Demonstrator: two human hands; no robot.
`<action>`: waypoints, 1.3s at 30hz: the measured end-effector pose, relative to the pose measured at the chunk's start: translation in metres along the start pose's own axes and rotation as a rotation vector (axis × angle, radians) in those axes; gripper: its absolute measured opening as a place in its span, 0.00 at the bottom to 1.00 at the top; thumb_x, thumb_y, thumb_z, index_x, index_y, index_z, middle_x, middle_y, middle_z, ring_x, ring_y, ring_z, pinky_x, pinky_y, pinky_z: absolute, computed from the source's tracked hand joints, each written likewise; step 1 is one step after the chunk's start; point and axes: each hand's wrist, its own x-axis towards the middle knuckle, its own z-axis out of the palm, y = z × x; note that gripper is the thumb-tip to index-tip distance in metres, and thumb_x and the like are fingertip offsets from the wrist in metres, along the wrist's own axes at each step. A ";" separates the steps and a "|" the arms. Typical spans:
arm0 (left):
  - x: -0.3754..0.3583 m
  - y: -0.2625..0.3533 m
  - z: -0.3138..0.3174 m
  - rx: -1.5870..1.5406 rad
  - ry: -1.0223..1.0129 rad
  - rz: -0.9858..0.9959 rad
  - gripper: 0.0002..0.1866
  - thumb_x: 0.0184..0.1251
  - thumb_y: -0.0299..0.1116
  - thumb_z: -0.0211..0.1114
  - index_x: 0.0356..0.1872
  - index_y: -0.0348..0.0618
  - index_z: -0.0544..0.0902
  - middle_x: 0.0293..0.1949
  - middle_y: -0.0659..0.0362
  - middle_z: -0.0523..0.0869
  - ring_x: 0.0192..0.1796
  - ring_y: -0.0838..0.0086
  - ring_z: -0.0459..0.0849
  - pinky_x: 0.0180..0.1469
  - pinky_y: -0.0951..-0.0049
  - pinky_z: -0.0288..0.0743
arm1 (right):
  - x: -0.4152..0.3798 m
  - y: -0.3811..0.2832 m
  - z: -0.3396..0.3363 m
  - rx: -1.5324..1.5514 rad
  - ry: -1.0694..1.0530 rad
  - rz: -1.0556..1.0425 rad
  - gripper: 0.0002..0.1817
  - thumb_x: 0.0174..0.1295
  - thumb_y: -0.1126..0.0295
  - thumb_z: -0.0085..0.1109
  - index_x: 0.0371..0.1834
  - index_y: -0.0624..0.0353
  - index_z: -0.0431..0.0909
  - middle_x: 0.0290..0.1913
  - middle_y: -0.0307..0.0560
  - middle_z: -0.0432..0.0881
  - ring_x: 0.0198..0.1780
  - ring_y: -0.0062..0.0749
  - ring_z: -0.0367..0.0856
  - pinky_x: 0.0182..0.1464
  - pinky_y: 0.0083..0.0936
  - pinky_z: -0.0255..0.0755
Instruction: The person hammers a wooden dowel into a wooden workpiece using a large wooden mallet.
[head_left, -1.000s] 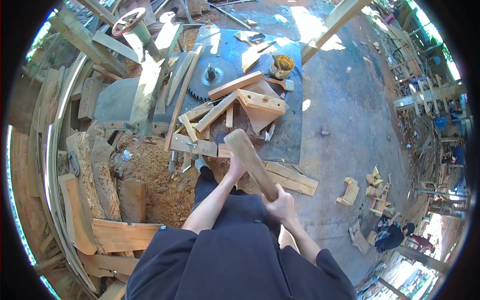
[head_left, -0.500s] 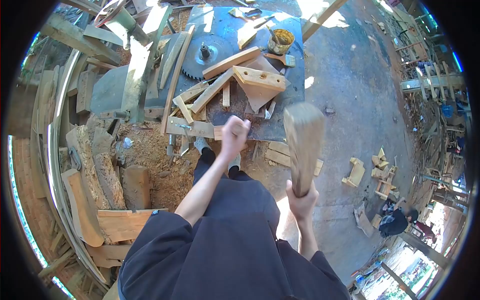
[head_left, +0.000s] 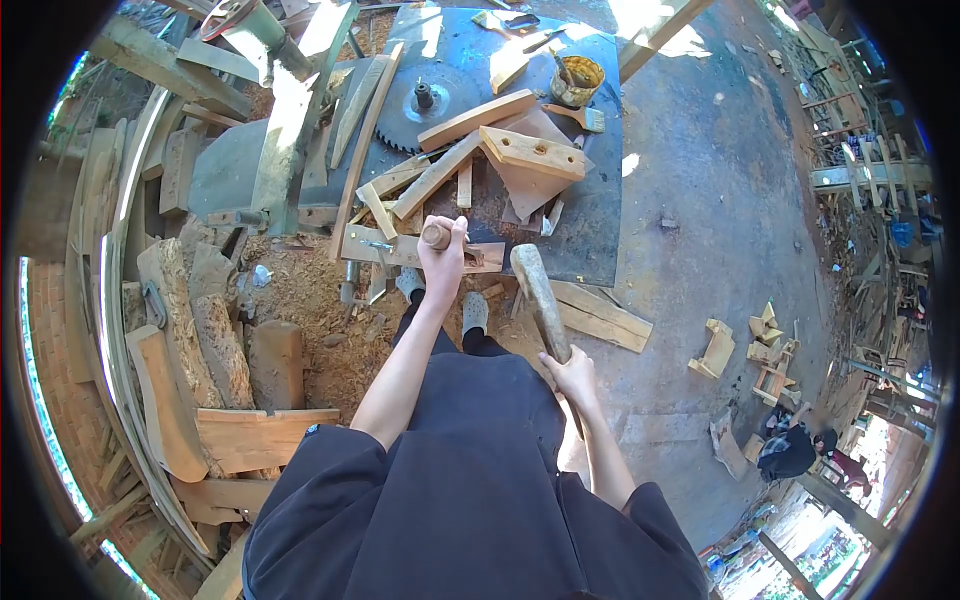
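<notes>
Tabletop (head_left: 598, 225), left grip (head_left: 444, 258) outstretched, fisted round handle (head_left: 435, 237); right grip (head_left: 573, 376) on mallet (head_left: 541, 298)

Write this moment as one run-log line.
left hand: gripping round wooden handle | right hand: holding wooden club | board: beside left hand, near table edge | nearby: saw blade, paintbrush

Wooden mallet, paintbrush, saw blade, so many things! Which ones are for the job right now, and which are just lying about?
Part of the job:
wooden mallet, in the right hand
round wooden handle, in the left hand
board by the left hand

Seem to be just lying about:
paintbrush
pot
block with holes
saw blade, untouched
</notes>
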 end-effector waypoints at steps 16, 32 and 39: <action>-0.002 -0.015 0.013 0.050 0.005 0.057 0.14 0.83 0.25 0.68 0.34 0.45 0.73 0.32 0.66 0.80 0.35 0.83 0.78 0.40 0.76 0.74 | -0.015 -0.002 0.007 0.054 -0.100 0.045 0.34 0.63 0.41 0.74 0.54 0.63 0.87 0.45 0.65 0.93 0.51 0.59 0.93 0.58 0.50 0.83; -0.012 -0.011 0.016 0.098 0.020 0.077 0.14 0.83 0.26 0.68 0.34 0.46 0.74 0.32 0.67 0.80 0.34 0.84 0.76 0.40 0.77 0.73 | -0.022 -0.008 -0.003 0.121 -0.107 0.041 0.30 0.66 0.43 0.74 0.51 0.63 0.87 0.30 0.56 0.92 0.29 0.43 0.94 0.40 0.40 0.86; -0.010 -0.012 0.016 0.099 0.023 0.098 0.13 0.83 0.27 0.69 0.35 0.46 0.75 0.32 0.67 0.81 0.34 0.85 0.77 0.40 0.77 0.73 | -0.021 -0.007 -0.003 0.118 -0.116 0.051 0.31 0.65 0.43 0.74 0.54 0.63 0.87 0.32 0.57 0.93 0.29 0.43 0.94 0.41 0.41 0.87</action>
